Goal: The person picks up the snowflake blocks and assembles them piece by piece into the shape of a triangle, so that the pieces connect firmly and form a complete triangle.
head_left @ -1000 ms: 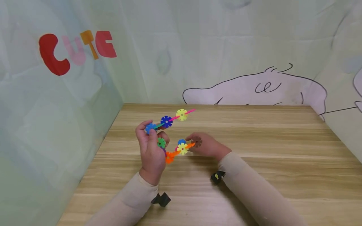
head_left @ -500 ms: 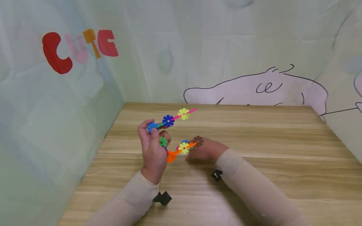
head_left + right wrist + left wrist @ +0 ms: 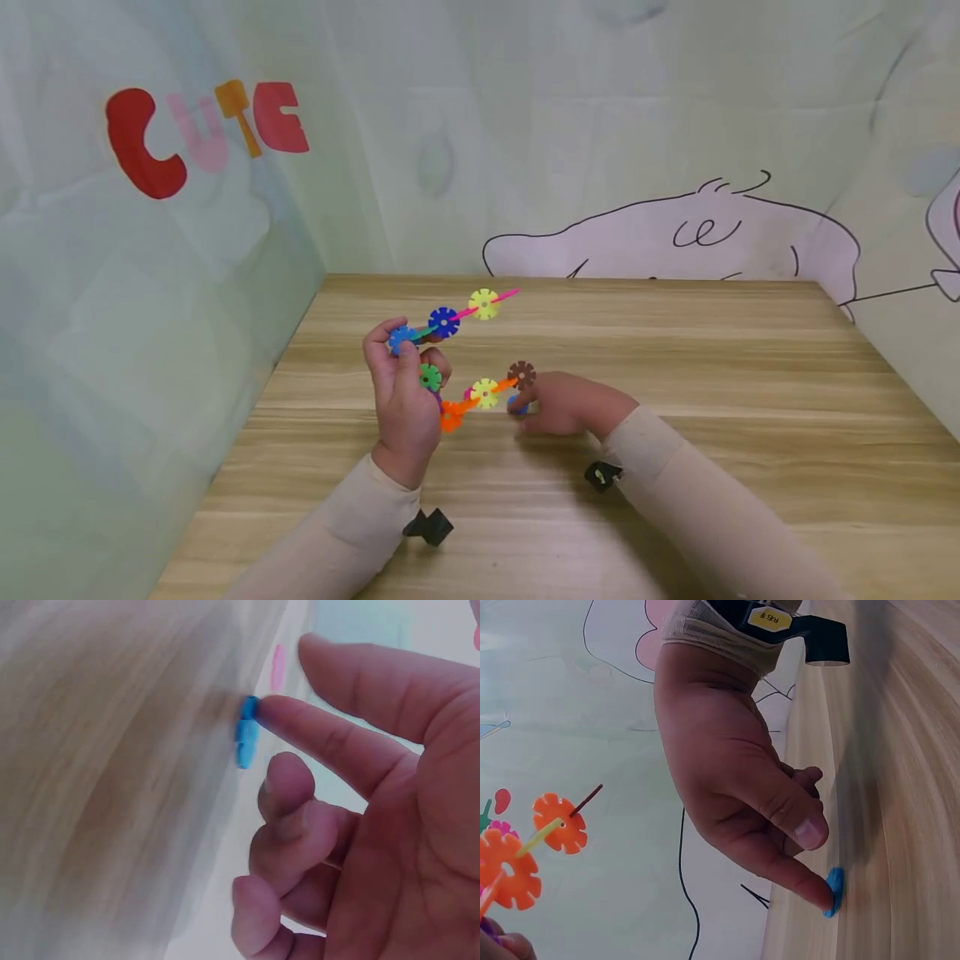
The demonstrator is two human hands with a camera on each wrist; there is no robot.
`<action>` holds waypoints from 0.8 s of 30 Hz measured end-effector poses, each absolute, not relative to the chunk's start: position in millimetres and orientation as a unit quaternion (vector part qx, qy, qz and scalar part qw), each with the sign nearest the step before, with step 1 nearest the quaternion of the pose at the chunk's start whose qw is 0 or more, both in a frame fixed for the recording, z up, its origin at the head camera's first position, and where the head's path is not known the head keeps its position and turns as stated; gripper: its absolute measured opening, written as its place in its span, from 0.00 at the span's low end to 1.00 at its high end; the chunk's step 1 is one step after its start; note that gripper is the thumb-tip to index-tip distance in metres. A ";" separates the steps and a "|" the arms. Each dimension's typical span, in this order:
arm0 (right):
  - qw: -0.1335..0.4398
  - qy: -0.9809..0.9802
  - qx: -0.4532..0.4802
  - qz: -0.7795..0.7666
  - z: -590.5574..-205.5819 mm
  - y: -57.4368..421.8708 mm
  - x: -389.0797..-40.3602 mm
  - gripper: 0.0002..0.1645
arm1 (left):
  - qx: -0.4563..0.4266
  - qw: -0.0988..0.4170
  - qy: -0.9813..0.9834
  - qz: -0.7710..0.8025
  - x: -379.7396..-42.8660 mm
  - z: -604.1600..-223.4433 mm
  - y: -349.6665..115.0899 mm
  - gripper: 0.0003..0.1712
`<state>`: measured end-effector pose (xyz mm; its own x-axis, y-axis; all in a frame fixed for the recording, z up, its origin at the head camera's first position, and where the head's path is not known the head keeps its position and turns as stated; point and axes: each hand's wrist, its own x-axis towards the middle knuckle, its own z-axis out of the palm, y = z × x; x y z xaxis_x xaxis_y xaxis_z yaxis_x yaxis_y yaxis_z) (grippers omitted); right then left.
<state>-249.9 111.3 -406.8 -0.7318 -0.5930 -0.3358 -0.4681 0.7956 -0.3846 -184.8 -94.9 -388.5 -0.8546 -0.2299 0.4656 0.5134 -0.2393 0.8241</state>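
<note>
My left hand [image 3: 405, 417] grips a curved chain of slotted plastic snowflake discs [image 3: 435, 321], held up above the table. Its upper arm ends in a yellow disc and a pink one seen edge-on. The lower arm runs through orange and yellow discs to a brown disc [image 3: 516, 368]. With its index finger extended, my right hand [image 3: 566, 404] touches a loose blue snowflake disc [image 3: 246, 733] lying on the table; its other fingers are partly curled. In the left wrist view, that fingertip rests on the blue disc [image 3: 836, 889], and orange discs [image 3: 559, 817] of the chain show at left.
A pink piece [image 3: 278, 666] lies beyond the blue disc in the right wrist view. The wood-grain table [image 3: 712, 350] meets a printed backdrop [image 3: 570, 150] behind and at left. Dark camera mounts [image 3: 431, 527] sit on both wrists.
My right hand has moved right and nearer, and the blue disc has slid with it from behind the chain to beneath the brown disc. The left hand and chain are nearly still.
</note>
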 end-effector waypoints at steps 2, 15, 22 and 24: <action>0.220 0.922 -0.278 -0.154 -405.9 113.7 -248.9 0.20 | -0.126 0.239 -0.568 -0.778 -185.1 -388.5 -94.9 0.14; 0.166 0.938 -0.256 -0.167 -418.8 114.6 -248.8 0.09 | -0.115 0.233 -0.563 -0.784 -184.0 -388.2 -95.0 0.13; 0.168 0.918 -0.218 -0.286 -407.4 129.6 -246.1 0.11 | -0.112 0.230 -0.559 -0.789 -183.7 -388.3 -95.1 0.13; 0.150 0.891 -0.210 -0.374 -397.5 136.2 -243.5 0.09 | -0.113 0.229 -0.560 -0.788 -183.6 -388.2 -95.3 0.13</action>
<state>-243.5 136.2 -397.5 -0.8664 -0.4871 -0.1097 -0.2628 0.6318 -0.7292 -183.6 -95.3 -388.2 -0.8693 -0.2353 0.4347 0.4880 -0.2681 0.8306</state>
